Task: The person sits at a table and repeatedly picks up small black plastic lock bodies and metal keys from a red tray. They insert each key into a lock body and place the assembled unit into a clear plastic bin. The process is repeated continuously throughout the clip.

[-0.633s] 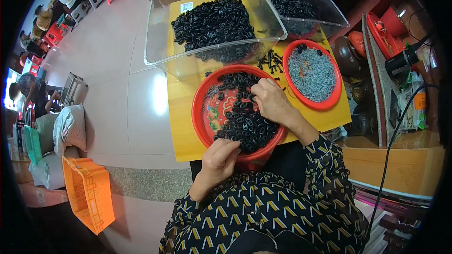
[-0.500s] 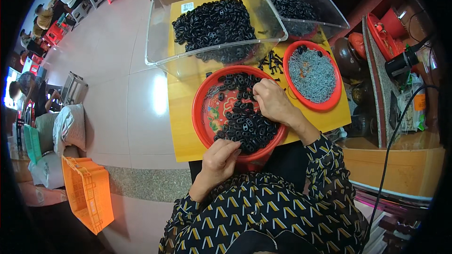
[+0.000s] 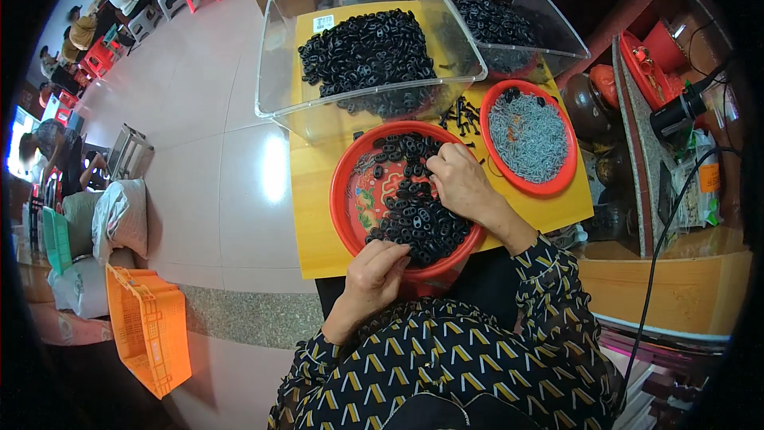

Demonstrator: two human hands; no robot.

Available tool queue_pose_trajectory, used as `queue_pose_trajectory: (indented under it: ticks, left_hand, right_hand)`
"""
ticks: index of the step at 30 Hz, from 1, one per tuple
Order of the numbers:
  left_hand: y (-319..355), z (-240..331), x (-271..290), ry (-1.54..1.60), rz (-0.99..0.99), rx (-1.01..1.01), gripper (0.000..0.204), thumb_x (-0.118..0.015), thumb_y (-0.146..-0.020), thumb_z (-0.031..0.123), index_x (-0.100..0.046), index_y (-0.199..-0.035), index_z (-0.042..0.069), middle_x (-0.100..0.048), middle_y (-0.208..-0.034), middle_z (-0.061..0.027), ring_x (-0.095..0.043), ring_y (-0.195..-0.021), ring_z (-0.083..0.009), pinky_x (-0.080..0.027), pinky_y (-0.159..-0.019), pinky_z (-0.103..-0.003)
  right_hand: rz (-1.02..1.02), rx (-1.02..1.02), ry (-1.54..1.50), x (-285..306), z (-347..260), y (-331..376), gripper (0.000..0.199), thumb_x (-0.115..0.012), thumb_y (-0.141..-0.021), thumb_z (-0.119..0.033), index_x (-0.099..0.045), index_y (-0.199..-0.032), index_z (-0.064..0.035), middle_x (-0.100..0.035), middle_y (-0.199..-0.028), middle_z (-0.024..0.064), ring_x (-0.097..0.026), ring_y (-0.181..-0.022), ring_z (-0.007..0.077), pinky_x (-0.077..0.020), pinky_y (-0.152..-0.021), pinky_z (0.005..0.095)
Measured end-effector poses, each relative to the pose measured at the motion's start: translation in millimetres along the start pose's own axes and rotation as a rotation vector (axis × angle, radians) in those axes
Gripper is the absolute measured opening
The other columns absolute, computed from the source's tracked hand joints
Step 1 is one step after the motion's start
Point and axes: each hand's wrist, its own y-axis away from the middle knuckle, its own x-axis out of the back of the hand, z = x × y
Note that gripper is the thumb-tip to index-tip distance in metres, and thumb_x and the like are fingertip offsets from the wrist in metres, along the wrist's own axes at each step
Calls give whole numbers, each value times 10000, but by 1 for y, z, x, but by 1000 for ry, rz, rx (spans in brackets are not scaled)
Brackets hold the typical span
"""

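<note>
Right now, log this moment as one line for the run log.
left hand: at near rim of red tray, fingers on black parts | right hand: resting on same pile | grip: unclear | beside: red dish of grey pieces

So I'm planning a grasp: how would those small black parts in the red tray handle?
The black parts look rigid and light. Heaped loosely in the red tray, they'd likely slide and scatter when pushed. Their flat shape suggests little rolling.
</note>
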Motion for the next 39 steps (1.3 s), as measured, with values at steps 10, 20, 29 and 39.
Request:
queue_pose_trajectory:
  ticks: [10, 20, 29, 39]
  left_hand:
    - [5, -1, 1, -8, 43, 1, 206, -624, -665, -64, -582, -861, -16, -575, -755, -133, -580, -667, -253, -457, -572, -298]
    - [7, 3, 3, 39, 21, 82, 197, -617, -681, -58, -578, -867, -8, -577, -763, -130, -575, -685, -267, -466, -586, -311]
    - [-24, -21, 48, -502, 157, -32, 187, -638, -612, -33, -572, -781, 12, -514, -756, -125, -508, -710, -290, -422, -616, -371]
    - [-43, -25, 45, -932, -267, 128, 106, -607, -631, 122, -621, -654, 20, -528, -771, -133, -512, -767, -289, -403, -641, -391]
  right_hand:
    - [-25, -14, -155, 4, 8, 2, 75, -614, -691, -94, -603, -750, -51, -517, -767, 137, -514, -805, 311, -422, -721, 390]
    - [1, -68, 12, -10, -9, -1, 86, -556, -655, -9, -544, -741, -10, -517, -787, 164, -515, -799, 323, -425, -699, 413]
    - [58, -81, 11, -12, -8, 0, 90, -546, -659, -1, -543, -748, -18, -513, -780, 161, -510, -799, 325, -419, -695, 413]
    - [93, -58, -11, -18, -4, 5, 45, -528, -679, -29, -556, -714, -22, -503, -769, 150, -501, -785, 311, -421, -688, 405]
